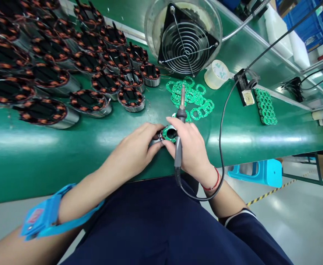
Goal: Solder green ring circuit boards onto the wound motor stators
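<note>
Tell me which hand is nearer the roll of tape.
Right. The right hand, holding the soldering iron, lies below the roll of tape; the left hand sits farther left.

The light is bright and even, coming from above me. It makes wide pale glare bands on my green desk [39, 147] and a shine on the floor [302, 213]. Shadows are soft and small. The wide lens bends the edges strongly, and the far corners look slightly blurred.
</note>
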`<state>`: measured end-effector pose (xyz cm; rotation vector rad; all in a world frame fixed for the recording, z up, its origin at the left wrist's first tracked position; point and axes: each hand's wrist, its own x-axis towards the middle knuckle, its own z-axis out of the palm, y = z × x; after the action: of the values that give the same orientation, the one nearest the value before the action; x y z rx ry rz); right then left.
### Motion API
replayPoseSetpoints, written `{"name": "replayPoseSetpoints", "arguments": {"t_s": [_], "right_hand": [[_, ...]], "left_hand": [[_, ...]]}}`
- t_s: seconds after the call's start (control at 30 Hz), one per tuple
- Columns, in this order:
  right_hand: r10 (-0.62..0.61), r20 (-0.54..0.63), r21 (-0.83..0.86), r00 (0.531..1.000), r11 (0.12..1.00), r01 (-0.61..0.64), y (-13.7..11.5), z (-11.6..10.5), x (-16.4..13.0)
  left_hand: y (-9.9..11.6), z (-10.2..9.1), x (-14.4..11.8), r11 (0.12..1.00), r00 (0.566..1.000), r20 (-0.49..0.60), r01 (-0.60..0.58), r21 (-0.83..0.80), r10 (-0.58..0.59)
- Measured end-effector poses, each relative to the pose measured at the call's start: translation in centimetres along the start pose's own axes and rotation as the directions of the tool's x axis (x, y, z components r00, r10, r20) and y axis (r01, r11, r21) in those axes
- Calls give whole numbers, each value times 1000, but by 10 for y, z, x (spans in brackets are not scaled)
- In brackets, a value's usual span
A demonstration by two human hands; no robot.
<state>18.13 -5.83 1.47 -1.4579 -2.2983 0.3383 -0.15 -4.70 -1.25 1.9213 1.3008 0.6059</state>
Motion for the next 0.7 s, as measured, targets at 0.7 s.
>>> {"name": "replayPoseSetpoints", "arguments": {"t_s": [0.7], "right_hand": [[155, -76, 322, 985, 939, -123, 14, 22, -18]], "left_hand": [[14, -10, -1, 969, 987, 47, -161, 189, 155]]}}
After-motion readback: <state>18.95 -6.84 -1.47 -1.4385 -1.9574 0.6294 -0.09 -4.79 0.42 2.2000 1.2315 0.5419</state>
